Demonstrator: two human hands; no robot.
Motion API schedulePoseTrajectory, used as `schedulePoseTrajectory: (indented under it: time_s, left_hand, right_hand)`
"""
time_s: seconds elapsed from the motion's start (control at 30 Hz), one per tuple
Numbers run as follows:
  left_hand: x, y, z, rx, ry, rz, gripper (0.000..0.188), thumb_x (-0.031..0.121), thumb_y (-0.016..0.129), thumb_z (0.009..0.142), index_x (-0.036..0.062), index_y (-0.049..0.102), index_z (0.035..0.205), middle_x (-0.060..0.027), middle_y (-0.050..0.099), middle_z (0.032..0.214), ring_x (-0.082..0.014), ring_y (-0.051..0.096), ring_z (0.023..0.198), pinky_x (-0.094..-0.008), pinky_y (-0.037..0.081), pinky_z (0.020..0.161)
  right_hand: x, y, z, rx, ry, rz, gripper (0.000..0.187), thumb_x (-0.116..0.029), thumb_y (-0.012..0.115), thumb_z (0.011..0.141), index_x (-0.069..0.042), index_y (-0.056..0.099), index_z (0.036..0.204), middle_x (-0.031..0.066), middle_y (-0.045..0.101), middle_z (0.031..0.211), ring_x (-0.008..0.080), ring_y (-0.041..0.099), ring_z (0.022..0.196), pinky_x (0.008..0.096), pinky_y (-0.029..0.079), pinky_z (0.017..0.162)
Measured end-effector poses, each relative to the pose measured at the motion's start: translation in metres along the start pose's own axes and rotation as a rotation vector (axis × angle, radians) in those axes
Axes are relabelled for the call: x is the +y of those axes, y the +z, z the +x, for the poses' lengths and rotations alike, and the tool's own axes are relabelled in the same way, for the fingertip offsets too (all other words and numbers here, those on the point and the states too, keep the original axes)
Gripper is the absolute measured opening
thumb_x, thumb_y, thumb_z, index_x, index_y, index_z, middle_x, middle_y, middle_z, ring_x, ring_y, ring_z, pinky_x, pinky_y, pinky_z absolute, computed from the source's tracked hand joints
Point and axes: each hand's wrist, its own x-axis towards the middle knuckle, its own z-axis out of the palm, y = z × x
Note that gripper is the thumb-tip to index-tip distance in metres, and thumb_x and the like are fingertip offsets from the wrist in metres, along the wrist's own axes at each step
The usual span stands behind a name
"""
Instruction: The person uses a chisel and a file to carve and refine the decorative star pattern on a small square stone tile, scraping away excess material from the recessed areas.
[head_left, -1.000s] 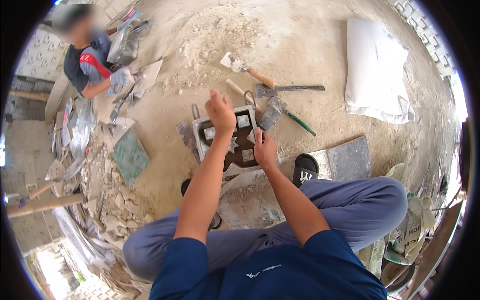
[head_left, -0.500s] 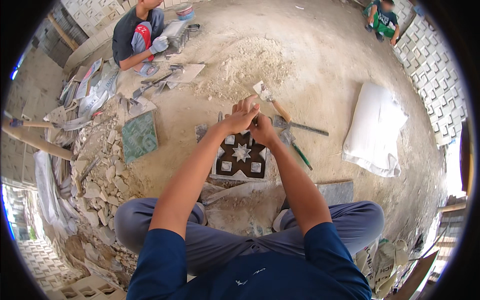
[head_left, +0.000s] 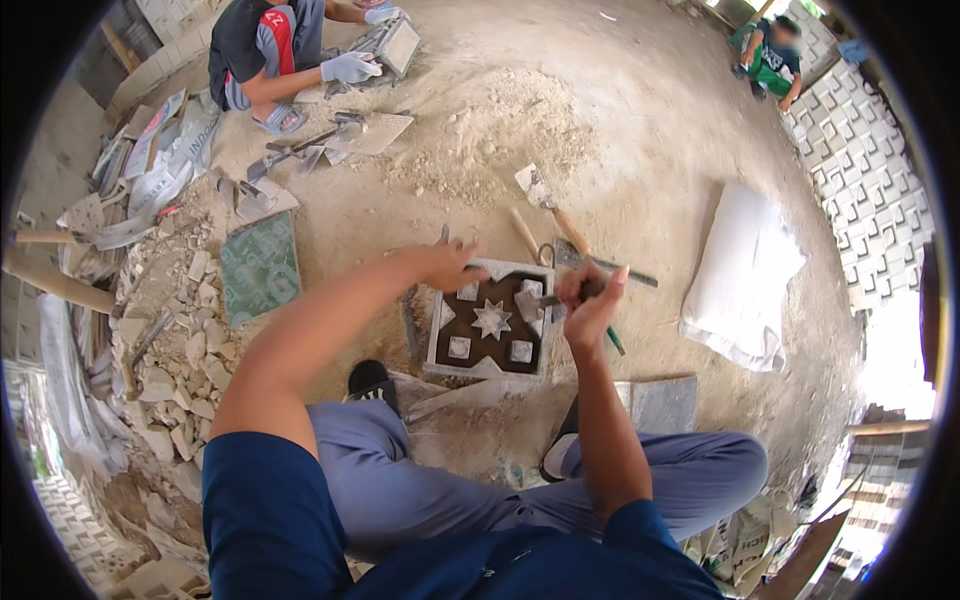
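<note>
At your far left, pale rubble (head_left: 180, 370) is heaped, and a green tile (head_left: 262, 268) lies just beside it. Beyond that, in the upper left, a co-worker's gloved hand (head_left: 350, 68) is by a grey box-shaped form (head_left: 390, 48). A black sandal (head_left: 372, 380) shows near your left knee.

Your left hand (head_left: 447, 264) is over the far left corner of the mould, back uppermost, fingers loosely spread and somewhat blurred. It has nothing in its grasp that you could point to; whether the fingertips touch the rim, I cannot tell.

The square mould (head_left: 434, 335) sits flat on the ground in front of you, between your two hands. Inside its pale frame a star-shaped piece (head_left: 491, 319) stands at the middle of a dark bed, with a square block near each corner.

Your right hand (head_left: 592, 303) is just right of the mould, fingers curled closed around the dark handle of a small metal tool (head_left: 530, 303). The tool's head reaches left over the far right block; contact there I cannot make out.

Past the mould lies a wooden-handled trowel (head_left: 570, 230). Farther right is a white sack (head_left: 742, 285).
</note>
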Motion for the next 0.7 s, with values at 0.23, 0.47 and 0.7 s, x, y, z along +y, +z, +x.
schedulePoseTrajectory:
  time_s: [0.23, 0.47, 0.7]
  left_hand:
    - [0.0, 0.0, -0.004, -0.186, 0.084, 0.502, 0.085, 0.069, 0.049, 0.093, 0.0246, 0.021, 0.16, -0.0188, 0.019, 0.164, -0.0446, 0.023, 0.149, -0.0696, 0.031, 0.109]
    - [0.027, 0.022, -0.012, -0.202, 0.231, 0.583, 0.087, 0.072, 0.053, 0.089, 0.0394, 0.014, 0.159, -0.0124, 0.009, 0.168, -0.0434, 0.015, 0.152, -0.0791, 0.018, 0.11]
    - [0.017, 0.049, -0.049, -0.15, 0.548, 0.677, 0.088, 0.069, 0.062, 0.083, 0.0485, 0.018, 0.157, 0.0013, 0.003, 0.17, -0.0381, 0.005, 0.154, -0.0855, 0.008, 0.106]
  right_hand:
    - [-0.018, -0.008, -0.028, 0.119, -0.032, 0.143, 0.064, -0.064, 0.033, 0.098, -0.011, 0.033, 0.061, 0.0009, 0.025, 0.048, 0.0157, 0.021, 0.046, 0.0343, 0.023, 0.05]
    - [0.024, -0.018, -0.049, -0.002, -0.099, -0.125, 0.077, -0.074, 0.038, 0.096, -0.007, 0.034, 0.058, 0.0009, 0.033, 0.053, 0.0128, 0.034, 0.046, 0.0289, 0.023, 0.044]
    - [0.048, -0.016, -0.059, -0.053, -0.16, -0.177, 0.079, -0.073, 0.04, 0.096, -0.005, 0.034, 0.055, 0.0008, 0.033, 0.049, 0.012, 0.035, 0.045, 0.0289, 0.024, 0.043]
